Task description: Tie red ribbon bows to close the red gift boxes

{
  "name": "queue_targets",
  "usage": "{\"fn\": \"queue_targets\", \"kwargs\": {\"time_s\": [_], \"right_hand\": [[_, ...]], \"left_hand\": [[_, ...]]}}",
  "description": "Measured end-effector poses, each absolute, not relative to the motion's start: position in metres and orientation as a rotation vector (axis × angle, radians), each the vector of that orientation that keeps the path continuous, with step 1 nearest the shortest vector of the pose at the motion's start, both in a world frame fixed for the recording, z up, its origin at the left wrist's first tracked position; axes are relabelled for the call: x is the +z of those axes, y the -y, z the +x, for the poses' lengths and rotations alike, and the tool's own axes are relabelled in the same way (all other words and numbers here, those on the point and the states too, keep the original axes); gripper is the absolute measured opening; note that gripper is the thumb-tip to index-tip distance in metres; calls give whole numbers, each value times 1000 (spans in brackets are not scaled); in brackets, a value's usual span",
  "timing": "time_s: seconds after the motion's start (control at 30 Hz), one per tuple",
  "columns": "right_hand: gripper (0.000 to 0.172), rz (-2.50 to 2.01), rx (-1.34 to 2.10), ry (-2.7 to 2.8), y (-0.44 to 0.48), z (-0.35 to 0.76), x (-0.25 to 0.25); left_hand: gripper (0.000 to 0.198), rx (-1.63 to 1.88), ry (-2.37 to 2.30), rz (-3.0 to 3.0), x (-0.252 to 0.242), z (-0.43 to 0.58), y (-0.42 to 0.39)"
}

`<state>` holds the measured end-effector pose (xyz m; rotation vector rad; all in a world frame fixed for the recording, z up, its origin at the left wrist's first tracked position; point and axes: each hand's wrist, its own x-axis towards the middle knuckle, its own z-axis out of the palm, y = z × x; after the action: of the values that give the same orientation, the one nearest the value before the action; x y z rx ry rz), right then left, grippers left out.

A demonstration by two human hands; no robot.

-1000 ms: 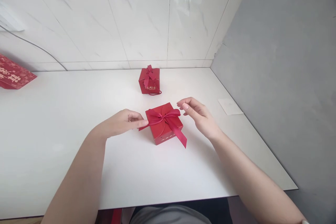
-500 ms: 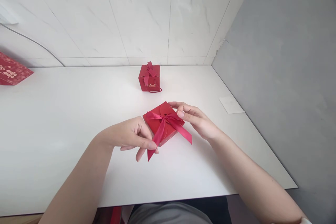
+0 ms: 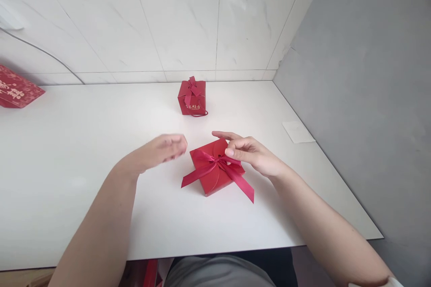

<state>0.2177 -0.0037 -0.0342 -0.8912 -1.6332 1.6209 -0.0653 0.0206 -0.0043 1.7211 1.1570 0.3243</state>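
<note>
A flat red gift box (image 3: 210,179) with petal-shaped flaps lies on the white table (image 3: 84,143), tied with a red satin ribbon (image 3: 202,169) whose tails trail off to the left and right front. My right hand (image 3: 251,154) rests on the box's right side, its thumb and fingers pinched on the ribbon by the knot. My left hand (image 3: 161,149) hovers just left of the box and is not touching it. Motion blurs it, so its fingers are unclear.
A smaller red box with a bow (image 3: 191,96) stands further back on the table. A larger red box (image 3: 16,92) sits at the far left edge. A white card (image 3: 298,131) lies near the grey wall (image 3: 363,98) on the right.
My left hand has let go of the left ribbon tail and moved up and away to the left. The tail now lies on the table. The box has turned slightly and sits a little nearer.
</note>
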Motion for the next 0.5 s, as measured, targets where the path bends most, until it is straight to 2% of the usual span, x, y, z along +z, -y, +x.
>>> {"fn": "queue_targets", "kwargs": {"time_s": [0.1,0.17,0.33,0.5], "right_hand": [[41,-887,1607,1638,5,216,-34],[39,-866,1587,1627,5,215,-35],[48,-788,1561,1598,3,211,-39],[46,-799,1618,1539,2,211,-43]], "left_hand": [[27,779,-1269,1870,-7,-50,-15],[18,901,-1202,1963,-11,-32,-6],[13,858,-1093,1882,-26,4,17],[6,806,-1186,1884,-30,9,21]]}}
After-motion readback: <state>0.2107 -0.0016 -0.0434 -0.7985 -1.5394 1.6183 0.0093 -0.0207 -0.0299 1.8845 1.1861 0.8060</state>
